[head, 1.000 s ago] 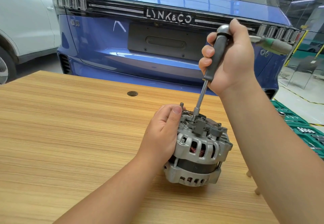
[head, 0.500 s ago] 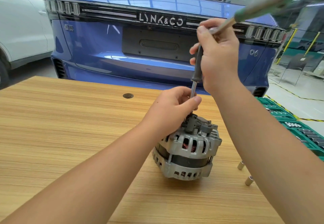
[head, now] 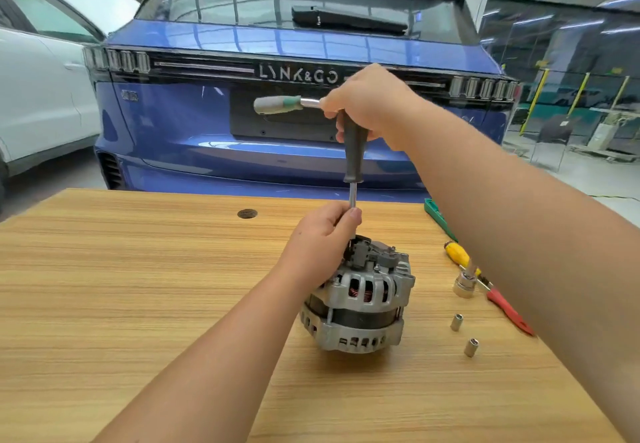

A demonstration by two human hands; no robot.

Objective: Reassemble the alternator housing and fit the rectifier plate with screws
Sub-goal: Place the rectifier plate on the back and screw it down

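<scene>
Alternator housing (head: 360, 299): silver-grey cast metal; black centre band; copper-red windings behind slots.
Rectifier plate (head: 375, 257): dark grey.
Upright driver handle (head: 354, 151): charcoal; bright steel shank.
Ratchet grip (head: 278, 105): grey and green.
Table top (head: 138, 286): light wood, streaked grain.
Screwdriver (head: 457, 255): yellow handle.
Pliers handle (head: 509, 311): red.
Sockets (head: 456, 322): plain silver.
Car (head: 190, 124): glossy blue.
</scene>
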